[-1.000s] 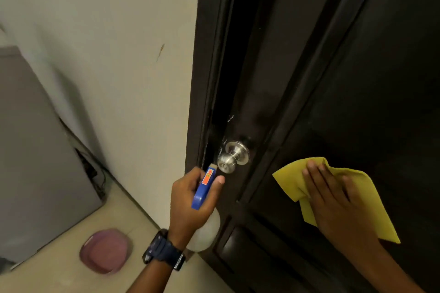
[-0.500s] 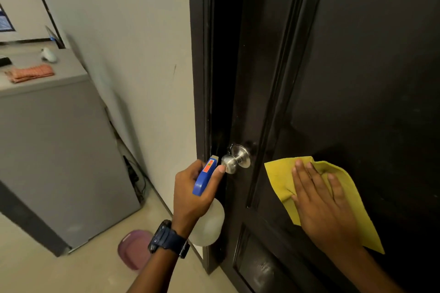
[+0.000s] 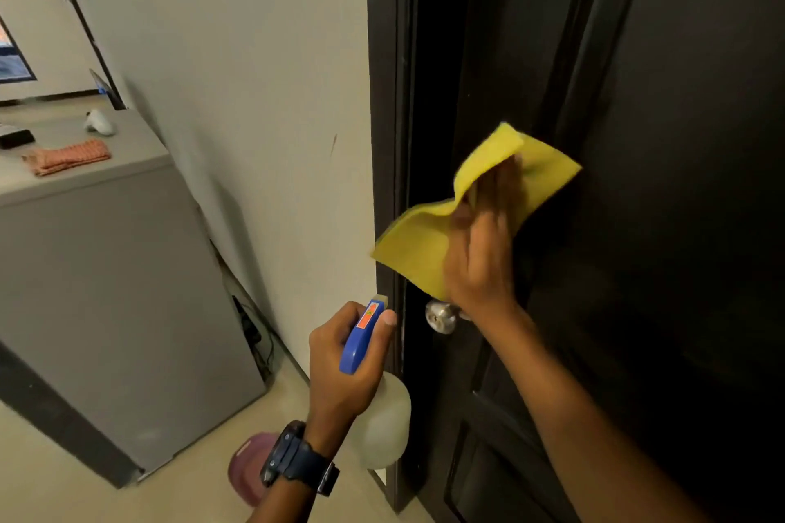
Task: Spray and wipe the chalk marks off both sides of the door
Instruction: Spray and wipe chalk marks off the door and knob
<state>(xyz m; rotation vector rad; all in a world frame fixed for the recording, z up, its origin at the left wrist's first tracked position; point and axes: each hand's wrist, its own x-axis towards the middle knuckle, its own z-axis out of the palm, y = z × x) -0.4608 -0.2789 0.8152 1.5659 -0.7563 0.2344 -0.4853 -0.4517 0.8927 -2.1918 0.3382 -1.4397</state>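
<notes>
The dark door [image 3: 679, 140] fills the right half of the view, and I see no chalk marks on it. My right hand [image 3: 480, 263] presses a yellow cloth [image 3: 416, 251] against the door's left stile, just above the silver knob [image 3: 441, 316]. Its fingers point up and are blurred. The cloth's top edge folds over my fingertips. My left hand [image 3: 335, 374] grips a spray bottle [image 3: 384, 425] with a blue head and a pale body. It is low and left of the knob, with its nozzle aimed at the door frame.
A pale wall [image 3: 255, 98] runs left of the frame. A grey cabinet [image 3: 106, 289] stands against it with a folded pink cloth [image 3: 68, 157] and a small white object [image 3: 98, 123] on top. A purple bowl [image 3: 244, 467] lies on the floor under my left wrist.
My right hand has swept the yellow cloth up and left, from the panel right of the knob to the stile above it. The left hand with the bottle has stayed in place.
</notes>
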